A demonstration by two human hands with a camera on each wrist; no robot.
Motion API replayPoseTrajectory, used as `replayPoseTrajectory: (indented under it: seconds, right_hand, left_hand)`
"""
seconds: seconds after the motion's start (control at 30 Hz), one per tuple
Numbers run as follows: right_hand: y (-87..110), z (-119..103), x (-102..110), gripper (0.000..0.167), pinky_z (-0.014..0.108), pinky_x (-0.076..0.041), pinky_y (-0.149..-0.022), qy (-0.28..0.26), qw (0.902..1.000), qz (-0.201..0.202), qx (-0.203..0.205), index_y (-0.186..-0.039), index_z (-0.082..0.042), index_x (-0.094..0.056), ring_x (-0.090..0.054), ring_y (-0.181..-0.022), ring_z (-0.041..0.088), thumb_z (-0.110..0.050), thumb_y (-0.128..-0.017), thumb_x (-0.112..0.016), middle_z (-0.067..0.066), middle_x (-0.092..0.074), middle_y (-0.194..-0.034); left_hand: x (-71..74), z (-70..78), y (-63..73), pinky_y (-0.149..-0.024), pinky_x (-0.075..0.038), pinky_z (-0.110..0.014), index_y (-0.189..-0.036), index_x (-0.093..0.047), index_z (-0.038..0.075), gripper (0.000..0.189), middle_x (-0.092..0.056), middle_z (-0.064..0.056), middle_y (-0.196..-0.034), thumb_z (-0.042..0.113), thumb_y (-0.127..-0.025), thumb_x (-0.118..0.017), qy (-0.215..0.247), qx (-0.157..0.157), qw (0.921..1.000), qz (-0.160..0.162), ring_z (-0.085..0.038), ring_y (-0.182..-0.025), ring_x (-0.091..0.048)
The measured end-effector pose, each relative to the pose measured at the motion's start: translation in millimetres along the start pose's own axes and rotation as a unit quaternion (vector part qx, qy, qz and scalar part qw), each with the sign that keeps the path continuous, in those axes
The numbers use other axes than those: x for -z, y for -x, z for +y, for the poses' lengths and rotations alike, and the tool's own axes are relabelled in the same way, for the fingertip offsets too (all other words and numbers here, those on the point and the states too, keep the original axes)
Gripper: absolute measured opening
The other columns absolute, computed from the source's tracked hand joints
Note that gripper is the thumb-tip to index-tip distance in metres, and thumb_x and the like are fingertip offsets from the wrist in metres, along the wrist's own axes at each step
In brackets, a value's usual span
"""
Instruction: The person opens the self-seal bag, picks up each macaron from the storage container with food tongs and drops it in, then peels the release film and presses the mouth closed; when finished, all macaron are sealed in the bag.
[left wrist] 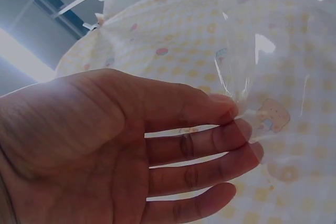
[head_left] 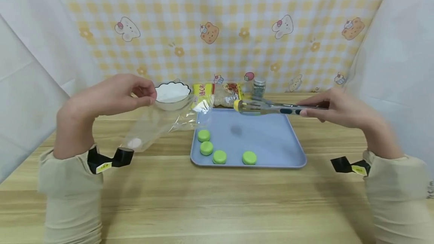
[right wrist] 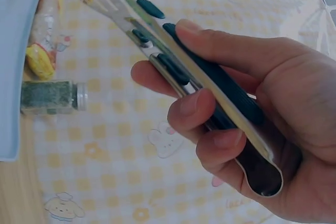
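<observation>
My left hand (head_left: 118,95) pinches the rim of a clear plastic bag (head_left: 169,119) between thumb and fingertips; in the left wrist view the film (left wrist: 244,72) rises from the pinch. A pale round piece (head_left: 135,143) lies low in the bag. My right hand (head_left: 339,108) grips metal tongs (head_left: 268,107) with dark green handle pads, held level above the tray's back edge. A small yellow round piece (head_left: 236,104) sits between the tongs' tips. Several green macaron-like rounds (head_left: 219,157) line the left and front of the blue tray (head_left: 271,142).
Behind the bag stands a white scalloped bowl (head_left: 173,95) with a dark rim. A yellow food packet (head_left: 222,95) and a glass jar of green flakes (head_left: 259,87) are behind the tray. A checked cloth (head_left: 217,29) hangs at the back of the wooden table (head_left: 217,199).
</observation>
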State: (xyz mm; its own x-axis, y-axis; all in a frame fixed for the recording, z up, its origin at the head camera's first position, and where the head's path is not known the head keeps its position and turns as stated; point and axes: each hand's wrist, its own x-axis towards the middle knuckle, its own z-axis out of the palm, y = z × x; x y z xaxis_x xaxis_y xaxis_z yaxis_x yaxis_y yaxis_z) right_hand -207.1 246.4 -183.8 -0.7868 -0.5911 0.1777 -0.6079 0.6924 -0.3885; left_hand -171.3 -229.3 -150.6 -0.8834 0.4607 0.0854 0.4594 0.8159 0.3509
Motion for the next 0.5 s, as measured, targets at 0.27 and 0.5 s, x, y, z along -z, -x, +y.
replayPoseTrajectory:
  seconds: [0.27,0.5]
  right_hand:
    - [7.5,-10,8,0.025,0.026,-0.031,-0.04,0.018,0.9974,0.065,-0.023,-0.111,-0.017,-0.069,-0.038,-0.043,0.012,-0.016,-0.086,-0.068,-0.001,-0.047,-0.057]
    - [-6.8,-41,2,0.026,0.025,-0.033,-0.04,0.051,0.9962,0.057,0.042,-0.113,-0.02,-0.069,-0.038,-0.041,0.008,-0.023,-0.087,-0.067,-0.008,-0.047,-0.053]
  left_hand:
    - [0.2,1.4,-2.7,-0.067,-0.043,-0.031,-0.09,-0.061,0.013,0.006,-0.062,0.001,-0.081,0.01,-0.092,-0.056,0.024,0.001,0.9997,-0.006,-0.015,-0.078,-0.057]
    - [-2.9,2.2,-3.2,-0.072,-0.043,-0.036,-0.093,-0.061,0.013,0.006,-0.064,0.001,-0.085,0.012,-0.093,-0.055,0.041,0.016,0.9989,-0.016,-0.014,-0.083,-0.061]
